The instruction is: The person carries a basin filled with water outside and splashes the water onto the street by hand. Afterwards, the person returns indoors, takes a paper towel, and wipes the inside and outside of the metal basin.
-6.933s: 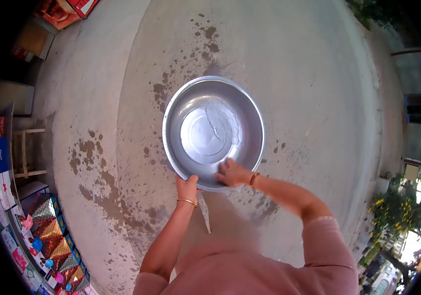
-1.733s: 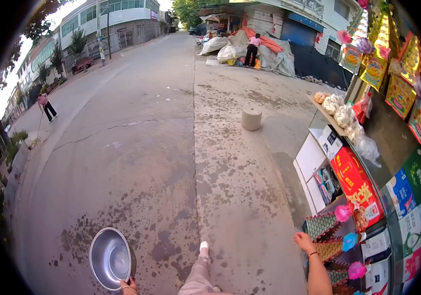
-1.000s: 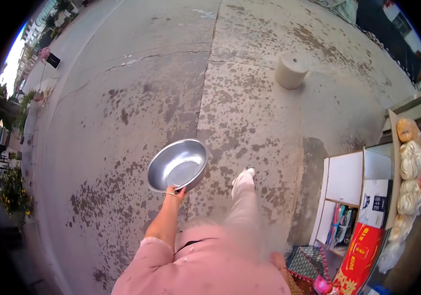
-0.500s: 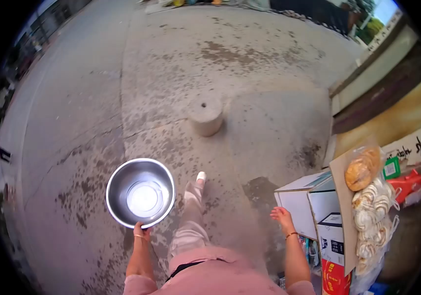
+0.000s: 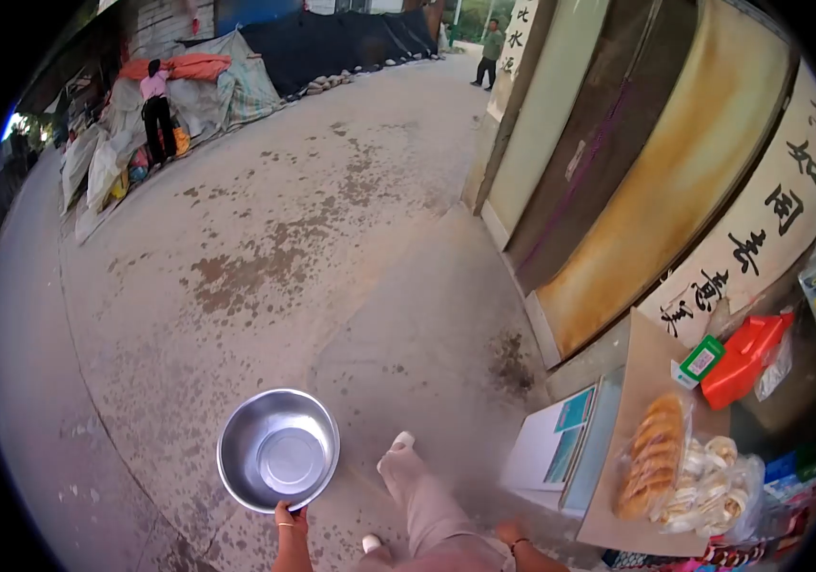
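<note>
A round metal basin (image 5: 279,450) hangs over the ground at the lower left, its inside facing up and holding nothing that I can see. My left hand (image 5: 291,518) grips its near rim, with a bracelet at the wrist. Low in the view, my right hand (image 5: 511,534) is beside my leg, near the goods stand; its fingers are blurred. My two light shoes show on the pavement, one ahead of the other.
At right, a cardboard-topped stand (image 5: 608,477) bears bagged bread (image 5: 654,458), bagged rolls (image 5: 708,491) and a red bag (image 5: 746,362). Behind are a doorway and wall (image 5: 661,181). A person (image 5: 155,110) bends by covered goods; another person (image 5: 490,52) stands farther off.
The view has swung right and up, towards the doorway. The stone cylinder has left the view. The basin remains in my left hand; my right hand is lower in the view.
</note>
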